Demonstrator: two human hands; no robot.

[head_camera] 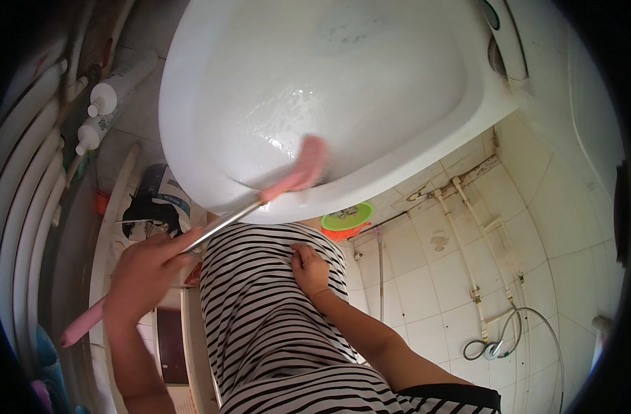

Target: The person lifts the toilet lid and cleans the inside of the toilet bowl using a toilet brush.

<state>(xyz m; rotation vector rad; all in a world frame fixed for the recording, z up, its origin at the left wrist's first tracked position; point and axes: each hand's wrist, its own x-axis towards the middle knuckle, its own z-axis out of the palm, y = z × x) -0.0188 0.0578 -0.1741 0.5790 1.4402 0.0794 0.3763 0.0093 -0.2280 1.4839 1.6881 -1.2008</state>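
My left hand (144, 274) grips a long tool with a metal shaft and pink handle (82, 323). Its curved pink head (313, 160), blurred, is at the near inner side of a white tub or basin (181, 93); whether it touches the surface cannot be told. Wet, shiny patches show inside beside the head. My right hand (311, 269) rests with curled fingers against the black-and-white striped clothing (263, 300), and no object shows in it.
White curved radiator-like tubes (30, 171) and two white tubes with caps (103, 98) are on the left. A green round basin (349, 216) lies below the rim. Wall pipes (460, 243) and a shower hose (548, 321) run along white tiles at right.
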